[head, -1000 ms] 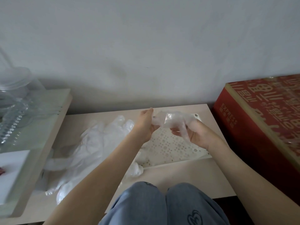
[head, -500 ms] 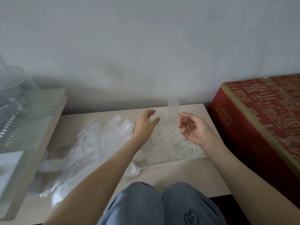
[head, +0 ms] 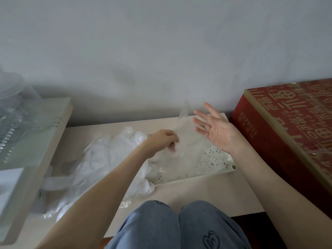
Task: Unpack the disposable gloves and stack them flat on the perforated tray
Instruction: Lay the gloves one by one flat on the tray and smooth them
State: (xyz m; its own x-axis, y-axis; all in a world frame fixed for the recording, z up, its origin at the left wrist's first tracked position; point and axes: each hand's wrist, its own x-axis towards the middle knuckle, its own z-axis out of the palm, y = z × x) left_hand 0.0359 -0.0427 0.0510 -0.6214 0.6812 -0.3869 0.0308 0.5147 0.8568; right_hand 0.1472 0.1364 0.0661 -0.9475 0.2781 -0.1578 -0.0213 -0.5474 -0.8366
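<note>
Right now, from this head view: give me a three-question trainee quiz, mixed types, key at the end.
1. True or false: the right-hand grip is a closed fist.
2. Where does the crumpled glove pile lie? A: at the left end of the perforated tray; B: on the red box; C: at the tray's right end.
3. Which grip pinches the clear glove raised over the tray?
Key: 1 false, its fingers are spread open; 2 A; 3 the left-hand grip.

Gloves: heap of translucent white plastic-film gloves [head: 107,159] is looking crinkled.
Tray: cream perforated tray [head: 217,164] is looking matt, smooth.
</note>
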